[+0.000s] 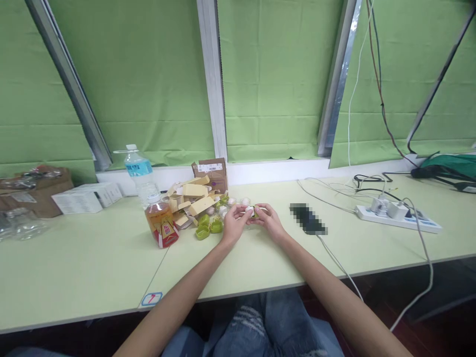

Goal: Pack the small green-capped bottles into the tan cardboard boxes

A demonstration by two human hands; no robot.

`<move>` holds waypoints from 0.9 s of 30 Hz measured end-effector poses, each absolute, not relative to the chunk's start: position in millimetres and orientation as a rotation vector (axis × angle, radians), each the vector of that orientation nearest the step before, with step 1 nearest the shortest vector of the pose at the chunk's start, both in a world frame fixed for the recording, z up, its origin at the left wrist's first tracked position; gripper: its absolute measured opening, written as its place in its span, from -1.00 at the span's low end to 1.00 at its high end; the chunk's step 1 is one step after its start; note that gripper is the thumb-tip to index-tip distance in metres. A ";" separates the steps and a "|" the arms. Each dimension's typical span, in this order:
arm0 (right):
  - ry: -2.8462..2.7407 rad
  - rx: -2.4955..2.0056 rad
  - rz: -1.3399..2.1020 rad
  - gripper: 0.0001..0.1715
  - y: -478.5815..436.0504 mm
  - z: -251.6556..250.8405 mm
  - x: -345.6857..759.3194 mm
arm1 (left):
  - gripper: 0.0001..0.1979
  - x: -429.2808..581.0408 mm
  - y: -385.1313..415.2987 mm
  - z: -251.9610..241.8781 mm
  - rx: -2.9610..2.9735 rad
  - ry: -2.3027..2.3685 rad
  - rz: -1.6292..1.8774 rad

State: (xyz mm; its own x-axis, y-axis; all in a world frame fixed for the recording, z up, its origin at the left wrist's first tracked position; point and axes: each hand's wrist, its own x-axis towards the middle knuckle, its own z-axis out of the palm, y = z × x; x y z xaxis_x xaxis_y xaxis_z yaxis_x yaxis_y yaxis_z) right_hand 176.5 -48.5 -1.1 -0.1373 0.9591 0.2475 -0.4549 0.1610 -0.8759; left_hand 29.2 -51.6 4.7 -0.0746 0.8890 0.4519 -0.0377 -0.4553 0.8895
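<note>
Both hands meet over the table, fingers closed around a small white and green piece (pixel 252 210) whose kind is too small to make out. My left hand (pixel 235 220) grips its left side, and my right hand (pixel 268 218) pinches the right. Just left of my hands lie several small green cups (pixel 203 231). Behind them are white rounded pieces (pixel 231 202), some with clear plastic about them, partly hidden by my fingers. Farther left, small cream-coloured boxes (pixel 195 191) lie in a loose heap.
A tea bottle (pixel 162 223) and a large water bottle (pixel 139 173) stand left of the heap, with a brown carton (pixel 215 173) behind it. To the right are a blurred-out phone (pixel 308 218), its cable, and a white power strip (pixel 397 218). The table's front edge (pixel 260 292) is near my forearms.
</note>
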 end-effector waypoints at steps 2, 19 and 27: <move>-1.112 -0.623 1.354 -0.41 -48.3 -1.6 177.0 | -0.54 29.0 -50.3 3.5 1.460 0.949 1.625; -1.161 -0.613 1.290 -0.38 -44.9 -5.0 175.7 | -0.64 26.9 -48.1 9.8 1.472 0.951 1.601; -1.236 -0.611 1.283 -0.39 -47.3 -5.5 175.9 | -0.68 25.6 -50.8 9.5 1.586 1.054 1.588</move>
State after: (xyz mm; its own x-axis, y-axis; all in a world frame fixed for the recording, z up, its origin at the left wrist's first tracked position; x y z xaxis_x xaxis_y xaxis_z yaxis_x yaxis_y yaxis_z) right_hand 175.9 -47.3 -5.5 -0.1696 0.9267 0.3354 -0.3694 0.2558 -0.8934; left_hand 25.6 -50.8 9.5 -0.0567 0.8802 0.4713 0.0921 -0.4654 0.8803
